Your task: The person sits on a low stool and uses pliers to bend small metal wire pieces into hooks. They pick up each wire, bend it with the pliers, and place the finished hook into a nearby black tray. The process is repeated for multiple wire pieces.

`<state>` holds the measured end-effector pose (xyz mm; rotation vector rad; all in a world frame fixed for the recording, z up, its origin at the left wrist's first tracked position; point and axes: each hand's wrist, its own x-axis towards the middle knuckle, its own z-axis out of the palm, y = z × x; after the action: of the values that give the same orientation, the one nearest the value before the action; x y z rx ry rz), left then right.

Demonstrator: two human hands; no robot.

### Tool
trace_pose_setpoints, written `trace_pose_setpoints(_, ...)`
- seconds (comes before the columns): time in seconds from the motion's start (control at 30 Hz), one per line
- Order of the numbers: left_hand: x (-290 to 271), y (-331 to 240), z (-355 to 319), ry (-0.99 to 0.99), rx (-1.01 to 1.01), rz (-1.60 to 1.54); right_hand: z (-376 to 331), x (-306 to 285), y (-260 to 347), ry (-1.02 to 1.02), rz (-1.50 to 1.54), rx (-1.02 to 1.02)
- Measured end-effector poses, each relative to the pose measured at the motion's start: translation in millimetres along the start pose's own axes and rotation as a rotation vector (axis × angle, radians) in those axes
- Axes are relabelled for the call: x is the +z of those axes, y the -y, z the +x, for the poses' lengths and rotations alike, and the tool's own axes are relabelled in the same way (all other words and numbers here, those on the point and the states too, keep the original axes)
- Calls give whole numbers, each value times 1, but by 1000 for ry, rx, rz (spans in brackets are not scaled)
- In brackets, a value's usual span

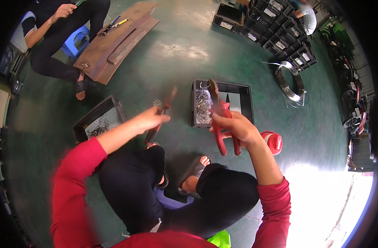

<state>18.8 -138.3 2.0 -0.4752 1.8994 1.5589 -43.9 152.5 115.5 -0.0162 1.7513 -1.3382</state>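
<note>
My right hand [241,127] is closed on red-handled pliers [220,113], their jaws pointing up over a black crate. A small curved piece of wire [204,85] shows beside the jaw tips; I cannot tell whether they grip it. My left hand [149,118] is closed round a second tool, apparently pliers [155,129] with red-and-dark handles, blurred by motion. Small bent wire pieces [157,103] show next to that hand. Many bent wire pieces [203,105] lie in the left part of the crate [252,103].
Another black crate [120,108] with wire pieces stands left of my left forearm. A red round container [273,142] sits by my right forearm, a wire coil [290,82] farther right. Stacked black crates [275,25] stand behind. A seated person [48,37] is beside a brown board [114,45] carrying tools.
</note>
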Motion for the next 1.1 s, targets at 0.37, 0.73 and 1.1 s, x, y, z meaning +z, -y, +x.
trace_pose_setpoints(0.37, 104, 159, 143, -234, -138, 341, 100, -41, -76, 150, 317, 97)
trace_pose_setpoints(0.73, 29, 49, 119, -211, 246, -591, 140, 3, -93, -253, -230, -32)
trace_pose_setpoints(1.1, -12, -2, 87, 345, -26, -896, 137, 30, -97, -255, -397, -320)
